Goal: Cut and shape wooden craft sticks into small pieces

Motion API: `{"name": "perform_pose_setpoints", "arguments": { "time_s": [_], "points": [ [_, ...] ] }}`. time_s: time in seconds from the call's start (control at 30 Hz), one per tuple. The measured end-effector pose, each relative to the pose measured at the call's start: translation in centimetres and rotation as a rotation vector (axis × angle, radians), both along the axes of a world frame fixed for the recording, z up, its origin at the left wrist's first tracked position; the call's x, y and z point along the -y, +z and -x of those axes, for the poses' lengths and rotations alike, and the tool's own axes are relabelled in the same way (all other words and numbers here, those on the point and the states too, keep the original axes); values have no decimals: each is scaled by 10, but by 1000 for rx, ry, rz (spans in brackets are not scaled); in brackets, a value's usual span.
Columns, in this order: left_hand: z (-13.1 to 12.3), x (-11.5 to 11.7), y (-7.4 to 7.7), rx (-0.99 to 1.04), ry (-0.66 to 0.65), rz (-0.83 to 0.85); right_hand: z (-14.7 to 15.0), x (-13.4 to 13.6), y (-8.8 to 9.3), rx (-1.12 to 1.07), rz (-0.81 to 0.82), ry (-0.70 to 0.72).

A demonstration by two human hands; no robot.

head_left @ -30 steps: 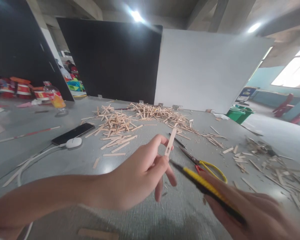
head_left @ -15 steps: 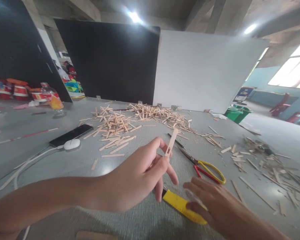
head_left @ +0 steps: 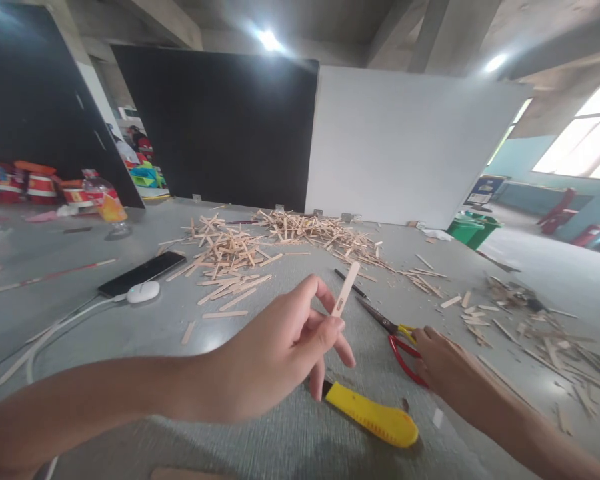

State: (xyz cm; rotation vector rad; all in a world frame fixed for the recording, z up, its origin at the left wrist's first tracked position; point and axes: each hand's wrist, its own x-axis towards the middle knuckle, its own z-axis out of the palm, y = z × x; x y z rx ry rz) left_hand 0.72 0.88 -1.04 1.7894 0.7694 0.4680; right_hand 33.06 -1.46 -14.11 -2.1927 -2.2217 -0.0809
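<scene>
My left hand (head_left: pixel 285 350) is raised over the grey table (head_left: pixel 130 333) and pinches a short wooden stick (head_left: pixel 345 288) upright between thumb and forefinger. A yellow utility knife (head_left: pixel 373 416) lies flat on the table just below that hand. My right hand (head_left: pixel 443 360) rests on the handles of the red-and-yellow scissors (head_left: pixel 397 333), fingers curled over them and hiding the loops. The scissor blades point away to the upper left.
Heaps of wooden sticks (head_left: pixel 280 237) cover the middle and far part of the table, with cut scraps (head_left: pixel 530 320) on the right. A black phone (head_left: pixel 143 273), a white charger (head_left: pixel 143 291) with cable and a drink bottle (head_left: pixel 103 200) sit on the left. A black pen (head_left: pixel 350 283) lies near the scissors.
My right hand put the yellow knife down on the table, let go of it and moved right onto the scissor handles. My left hand kept the stick almost still.
</scene>
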Motion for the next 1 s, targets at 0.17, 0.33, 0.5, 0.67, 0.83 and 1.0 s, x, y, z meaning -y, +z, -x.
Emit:
{"name": "perform_pose_setpoints", "arguments": {
  "time_s": [0.17, 0.33, 0.5, 0.67, 0.83, 1.0],
  "points": [
    [-2, 0, 1, -11, 4, -40, 6, -6, 17, -166, -37, -109],
    [-4, -5, -10, -107, 26, -412, 30, 5, 45, -767, 49, -30],
    [-8, -7, -28, -99, -91, -707, 50, 31, 54, -1424, 100, 116],
    [-10, -8, -34, -47, -194, -876, 67, 49, 58, -1515, 147, 35],
    [-10, -7, -34, -42, -216, -860, 75, 55, 64, -1507, 99, -24],
    [-11, -6, -27, -39, -236, -849, 74, 55, 60, -1482, 110, -70]
  ]
}}
